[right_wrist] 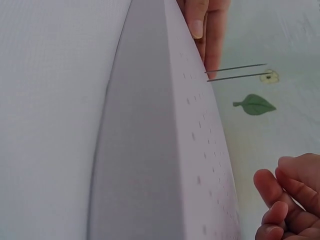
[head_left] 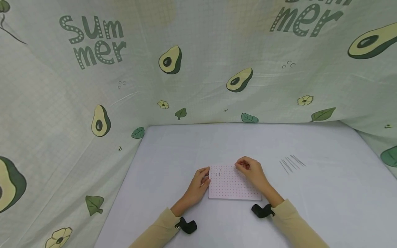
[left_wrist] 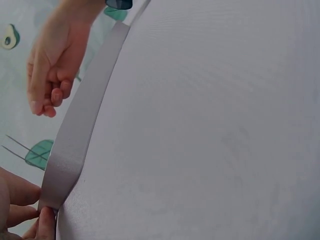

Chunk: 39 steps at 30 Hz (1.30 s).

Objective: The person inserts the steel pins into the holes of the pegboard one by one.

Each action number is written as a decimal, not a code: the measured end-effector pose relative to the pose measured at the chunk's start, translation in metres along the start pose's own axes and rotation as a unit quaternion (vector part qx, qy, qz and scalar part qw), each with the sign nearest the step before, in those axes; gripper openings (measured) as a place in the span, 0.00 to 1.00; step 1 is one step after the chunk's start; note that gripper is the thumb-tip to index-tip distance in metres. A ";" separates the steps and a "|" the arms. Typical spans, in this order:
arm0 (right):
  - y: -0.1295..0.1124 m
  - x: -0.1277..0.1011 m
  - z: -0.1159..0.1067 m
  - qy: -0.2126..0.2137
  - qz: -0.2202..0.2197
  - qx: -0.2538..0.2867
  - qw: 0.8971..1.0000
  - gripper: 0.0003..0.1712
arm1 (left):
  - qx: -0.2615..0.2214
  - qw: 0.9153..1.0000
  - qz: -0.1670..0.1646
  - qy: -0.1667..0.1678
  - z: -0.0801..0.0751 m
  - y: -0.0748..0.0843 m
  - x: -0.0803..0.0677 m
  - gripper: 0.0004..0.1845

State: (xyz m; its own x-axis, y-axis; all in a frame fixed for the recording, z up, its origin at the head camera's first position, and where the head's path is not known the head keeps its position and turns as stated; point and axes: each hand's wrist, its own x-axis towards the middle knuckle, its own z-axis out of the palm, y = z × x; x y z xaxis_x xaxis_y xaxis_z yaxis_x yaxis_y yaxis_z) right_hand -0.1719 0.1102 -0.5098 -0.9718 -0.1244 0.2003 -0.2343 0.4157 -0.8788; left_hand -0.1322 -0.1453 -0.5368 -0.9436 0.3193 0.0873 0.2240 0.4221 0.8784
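A white foam board (head_left: pixel 235 187) with a grid of pink dots lies flat on the white table (head_left: pixel 325 193). Two thin metal pins (head_left: pixel 218 172) stand upright near its far left corner, also in the right wrist view as pins (right_wrist: pixel 235 73). My left hand (head_left: pixel 199 182) rests against the board's left edge, its fingers (right_wrist: pixel 206 25) straight along the side. My right hand (head_left: pixel 249 167) hovers over the board's far right corner with its fingers (right_wrist: pixel 285 200) curled; no pin shows in it. The left wrist view has the board edge (left_wrist: pixel 75 140) and that right hand (left_wrist: pixel 50 65) above it.
Several loose pins (head_left: pixel 292 163) lie in a row on the table to the right of the board. An avocado-print cloth (head_left: pixel 198 69) walls in the table at the back and both sides. Black wrist mounts (head_left: pixel 186 225) sit on both sleeves.
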 end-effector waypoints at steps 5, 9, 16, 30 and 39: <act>0.004 0.001 -0.007 0.017 0.004 -0.021 1.000 0.03 | 0.001 1.000 -0.003 0.003 0.000 0.001 0.000 0.28; 0.008 0.000 -0.013 0.033 0.010 -0.033 0.999 0.04 | 0.008 1.000 -0.003 -0.001 0.000 0.001 0.000 0.28; 0.014 -0.002 -0.026 0.053 0.027 -0.036 0.998 0.06 | 0.010 1.000 0.002 -0.002 0.000 -0.001 0.001 0.28; 0.032 -0.008 -0.047 0.095 0.020 -0.060 0.994 0.07 | -0.001 1.000 0.000 -0.002 0.001 -0.003 0.000 0.28; 0.042 -0.015 -0.063 0.129 0.053 -0.067 0.988 0.09 | -0.019 1.000 0.012 0.007 0.001 0.000 -0.001 0.28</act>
State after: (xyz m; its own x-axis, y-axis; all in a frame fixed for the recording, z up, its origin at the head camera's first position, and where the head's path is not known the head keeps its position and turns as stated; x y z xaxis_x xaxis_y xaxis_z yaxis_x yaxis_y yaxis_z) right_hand -0.1692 0.1862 -0.5222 -0.9611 0.1537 0.2295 -0.1151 0.5325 -0.8386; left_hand -0.1312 -0.1447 -0.5377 -0.9414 0.3172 0.1148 0.2373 0.3810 0.8936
